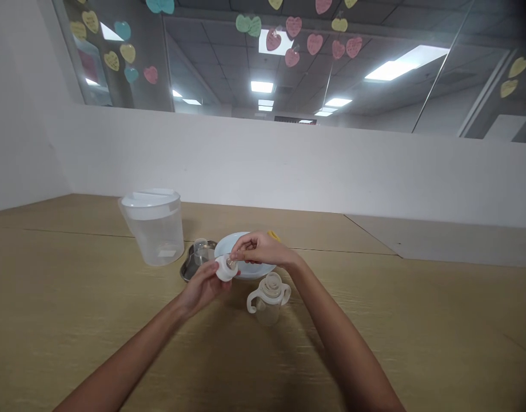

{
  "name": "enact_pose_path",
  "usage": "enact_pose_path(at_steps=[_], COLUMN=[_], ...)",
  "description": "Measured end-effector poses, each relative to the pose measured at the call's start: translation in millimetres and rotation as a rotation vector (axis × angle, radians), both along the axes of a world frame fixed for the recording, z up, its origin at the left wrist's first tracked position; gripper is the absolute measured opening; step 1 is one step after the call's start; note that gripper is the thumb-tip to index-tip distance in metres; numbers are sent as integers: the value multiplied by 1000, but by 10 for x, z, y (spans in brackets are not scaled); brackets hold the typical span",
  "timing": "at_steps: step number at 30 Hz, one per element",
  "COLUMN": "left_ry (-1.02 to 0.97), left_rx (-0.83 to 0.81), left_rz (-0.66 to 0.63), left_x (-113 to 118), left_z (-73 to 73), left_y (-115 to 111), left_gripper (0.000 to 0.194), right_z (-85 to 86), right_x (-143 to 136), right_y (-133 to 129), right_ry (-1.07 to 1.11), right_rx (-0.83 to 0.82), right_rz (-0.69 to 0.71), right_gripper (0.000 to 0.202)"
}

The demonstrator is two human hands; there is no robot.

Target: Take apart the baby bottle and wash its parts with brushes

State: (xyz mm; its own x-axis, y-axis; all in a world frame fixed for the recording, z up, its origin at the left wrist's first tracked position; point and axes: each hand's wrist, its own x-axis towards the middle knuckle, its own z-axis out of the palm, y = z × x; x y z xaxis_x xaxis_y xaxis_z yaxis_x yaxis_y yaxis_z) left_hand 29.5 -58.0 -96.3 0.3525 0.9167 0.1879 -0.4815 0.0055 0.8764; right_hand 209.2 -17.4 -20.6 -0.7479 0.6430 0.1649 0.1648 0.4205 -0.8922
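A white ring-shaped bottle collar (226, 269) is held up by my left hand (204, 288), whose fingers are closed round it. My right hand (258, 249) pinches the small clear nipple (231, 263) that stands out of the collar. Just below and to the right of my hands, a clear bottle (269, 313) with two white handles stands upright on the table. Behind my right hand lies a pale blue bowl (255, 271), partly hidden by it.
A large clear bucket (157, 232) with a white lid stands at the left. Near my left hand, a metal tray (188, 269) holds a small clear cup (200, 252). Something yellow (273, 235) shows behind the bowl. A white wall (254, 166) rises behind the table.
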Motion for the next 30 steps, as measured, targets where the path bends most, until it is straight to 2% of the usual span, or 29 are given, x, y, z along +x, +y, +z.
enact_pose_path(at_steps=[3, 6, 9, 14, 21, 30], left_ry=[17, 108, 177, 189, 223, 183], left_rx=[73, 128, 175, 282, 313, 303], left_rz=[163, 284, 343, 401, 506, 529], left_x=[43, 71, 79, 67, 55, 66], left_z=[-13, -32, -67, -119, -72, -30], left_y=[19, 26, 35, 51, 6, -44], left_gripper=[38, 51, 56, 50, 48, 48], right_z=[-5, -47, -58, -8, -1, -35], right_x=[0, -34, -67, -92, -90, -61], right_y=[-24, -70, -122, -156, -116, -53], right_ry=[-98, -173, -216, -187, -34, 156], right_rx=[114, 227, 293, 355, 159, -94], right_rz=[-114, -211, -250, -311, -251, -158], right_gripper=[35, 32, 21, 10, 8, 13])
